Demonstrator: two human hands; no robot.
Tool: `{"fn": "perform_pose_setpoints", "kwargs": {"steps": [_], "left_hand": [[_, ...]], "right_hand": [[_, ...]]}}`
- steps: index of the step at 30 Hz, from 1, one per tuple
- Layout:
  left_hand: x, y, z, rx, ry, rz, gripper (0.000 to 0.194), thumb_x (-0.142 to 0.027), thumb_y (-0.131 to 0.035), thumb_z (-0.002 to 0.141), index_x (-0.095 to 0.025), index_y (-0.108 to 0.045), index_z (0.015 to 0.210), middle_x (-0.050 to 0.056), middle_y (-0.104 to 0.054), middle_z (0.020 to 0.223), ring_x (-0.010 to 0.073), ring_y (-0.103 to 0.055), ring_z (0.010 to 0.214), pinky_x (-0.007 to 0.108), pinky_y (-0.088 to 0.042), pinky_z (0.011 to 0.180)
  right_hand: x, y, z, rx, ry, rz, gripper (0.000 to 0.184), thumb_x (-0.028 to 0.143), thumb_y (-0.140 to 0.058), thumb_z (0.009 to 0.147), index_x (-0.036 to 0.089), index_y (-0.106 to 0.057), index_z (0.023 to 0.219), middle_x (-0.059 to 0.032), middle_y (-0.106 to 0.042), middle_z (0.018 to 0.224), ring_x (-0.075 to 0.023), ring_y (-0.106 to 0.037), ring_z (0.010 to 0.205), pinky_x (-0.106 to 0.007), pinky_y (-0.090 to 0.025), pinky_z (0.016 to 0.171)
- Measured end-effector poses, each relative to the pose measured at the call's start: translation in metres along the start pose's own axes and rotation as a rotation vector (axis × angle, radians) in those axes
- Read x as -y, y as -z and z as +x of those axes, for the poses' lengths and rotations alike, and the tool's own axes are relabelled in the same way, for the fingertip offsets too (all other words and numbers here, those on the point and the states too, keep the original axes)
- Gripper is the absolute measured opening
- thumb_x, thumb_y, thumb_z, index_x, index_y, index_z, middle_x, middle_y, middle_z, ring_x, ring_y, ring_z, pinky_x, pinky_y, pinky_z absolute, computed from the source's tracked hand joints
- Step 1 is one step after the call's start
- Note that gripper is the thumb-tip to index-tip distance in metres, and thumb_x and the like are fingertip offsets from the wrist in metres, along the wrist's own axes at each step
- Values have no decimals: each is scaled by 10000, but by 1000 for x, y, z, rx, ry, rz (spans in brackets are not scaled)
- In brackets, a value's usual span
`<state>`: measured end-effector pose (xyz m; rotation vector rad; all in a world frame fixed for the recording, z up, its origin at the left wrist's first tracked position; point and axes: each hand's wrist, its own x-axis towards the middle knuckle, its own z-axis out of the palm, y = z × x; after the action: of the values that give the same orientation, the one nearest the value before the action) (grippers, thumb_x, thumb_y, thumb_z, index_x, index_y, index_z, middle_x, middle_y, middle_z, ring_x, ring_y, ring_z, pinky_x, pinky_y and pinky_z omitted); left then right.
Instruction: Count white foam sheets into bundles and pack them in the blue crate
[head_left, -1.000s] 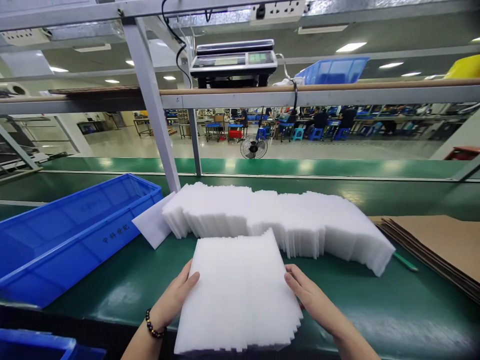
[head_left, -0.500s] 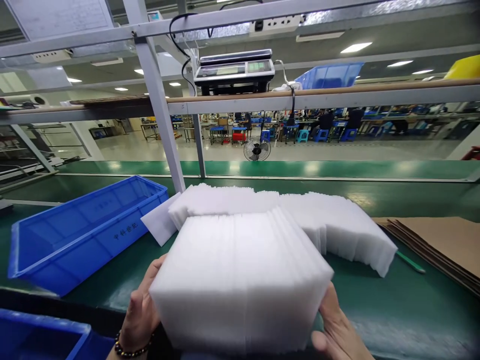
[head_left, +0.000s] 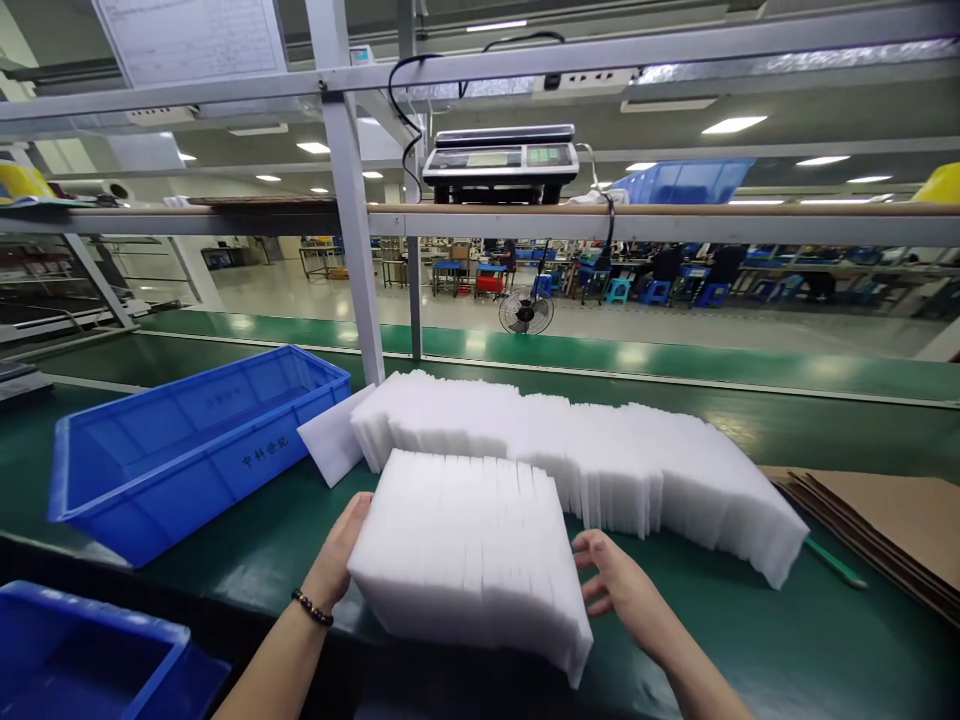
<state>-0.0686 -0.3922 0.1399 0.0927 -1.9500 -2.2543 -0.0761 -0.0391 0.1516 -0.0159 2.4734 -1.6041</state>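
Observation:
A stack of white foam sheets (head_left: 465,530), standing on edge side by side, sits at the front edge of the green table. Against its left side lies my left hand (head_left: 349,545), fingers stretched along the foam and partly hidden by it. My right hand (head_left: 604,580) is just off the right side, open with its fingers apart and holding nothing. Right behind stands a long curved row of similar white foam sheets (head_left: 540,430). One flat white sheet (head_left: 334,440) leans at the row's left end.
A blue crate (head_left: 202,470) stands left on the green table (head_left: 787,650); another blue bin (head_left: 90,640) is at lower left. Brown cardboard sheets (head_left: 892,520) and a green pen-like stick (head_left: 836,563) lie right. A metal frame post (head_left: 352,230) rises behind; its shelf holds a scale (head_left: 501,160).
The foam stack has come down onto the table's front edge from between my hands. My right hand has let go and moved off its side; the view has shifted slightly.

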Motion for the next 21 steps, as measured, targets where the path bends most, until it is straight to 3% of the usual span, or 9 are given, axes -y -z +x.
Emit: {"fn": "perform_pose_setpoints", "kwargs": {"steps": [3, 6, 9, 12, 14, 17, 21], "left_hand": [[-8, -3, 6, 84, 83, -36, 447, -531, -417, 825, -141, -602, 941, 57, -625, 862, 191, -549, 800, 290, -415, 729], [-26, -2, -5, 168, 145, -142, 460, -513, -402, 841, -133, -586, 1025, 91, -631, 981, 229, -559, 920, 334, -408, 824], [-48, 12, -30, 178, 80, -308, 446, -502, -379, 854, -177, -540, 1114, 75, -621, 1035, 237, -549, 969, 355, -393, 863], [-59, 30, -54, 99, -31, -441, 511, -567, -358, 824, -191, -537, 1120, 68, -632, 966, 253, -552, 938, 373, -392, 853], [-53, 38, -63, 20, -99, -448, 526, -596, -392, 786, -187, -557, 1072, 64, -622, 920, 246, -553, 872, 360, -403, 812], [-29, 40, -62, -27, -138, -294, 479, -610, -431, 756, -167, -576, 865, 59, -572, 900, 207, -521, 790, 312, -410, 730], [1, 34, -46, -5, -39, -104, 381, -528, -458, 801, -157, -495, 723, 2, -485, 712, 116, -432, 618, 228, -362, 585]], "right_hand": [[21, -4, 3, 97, -31, -60, 642, 679, -207, 796, 208, -435, 1168, -56, -547, 917, -141, -541, 565, -273, -456, 472], [41, -9, -9, 163, 26, -116, 673, 663, -196, 812, 195, -385, 1257, -75, -576, 950, -177, -552, 657, -277, -469, 516], [54, -14, -25, 165, 163, -136, 722, 695, -237, 780, 224, -269, 1326, -107, -520, 1143, -243, -549, 880, -287, -489, 625], [56, -25, -37, 100, 354, -64, 812, 771, -243, 707, 240, -232, 1322, -116, -363, 1317, -333, -425, 1113, -322, -476, 745], [51, -35, -39, 62, 402, 12, 857, 815, -216, 661, 235, -253, 1291, -112, -317, 1343, -365, -358, 1168, -343, -461, 788], [38, -50, -33, 75, 371, 99, 807, 810, -171, 673, 230, -324, 1212, -108, -349, 1308, -349, -377, 1147, -361, -437, 829], [24, -58, -11, 58, 145, -134, 573, 709, -200, 775, 213, -432, 945, -91, -543, 960, -271, -515, 905, -378, -426, 783]]}}
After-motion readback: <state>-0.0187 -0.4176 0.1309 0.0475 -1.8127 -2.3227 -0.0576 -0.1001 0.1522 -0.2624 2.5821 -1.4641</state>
